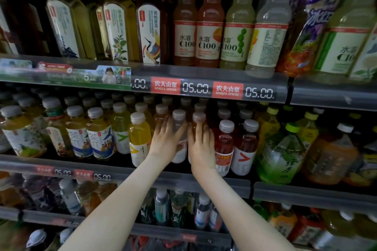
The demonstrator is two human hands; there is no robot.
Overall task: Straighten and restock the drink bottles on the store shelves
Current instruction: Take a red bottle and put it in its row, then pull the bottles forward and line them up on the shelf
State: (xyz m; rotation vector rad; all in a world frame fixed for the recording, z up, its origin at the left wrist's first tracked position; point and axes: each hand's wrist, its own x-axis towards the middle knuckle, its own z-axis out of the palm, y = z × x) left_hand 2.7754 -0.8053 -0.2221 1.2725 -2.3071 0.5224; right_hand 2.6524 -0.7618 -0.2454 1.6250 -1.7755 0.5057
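Both my hands reach into the middle shelf. My left hand [166,140] lies with straight fingers against a clear-bodied bottle with a grey cap [179,138] at the shelf front. My right hand [201,144] presses flat on the neighbouring orange-pink bottle [199,117], fingers pointing up toward its cap. The two bottles stand upright side by side. A yellow drink bottle [139,138] stands just left of my left hand, and a red drink bottle [224,146] just right of my right hand.
The upper shelf carries tea bottles [151,26] and C100 bottles [208,26]; one pale bottle [267,32] leans past the shelf edge. The price rail [204,87] runs above my hands. Large green tea bottles [281,153] stand on the right, and more bottles fill the lower shelf [163,208].
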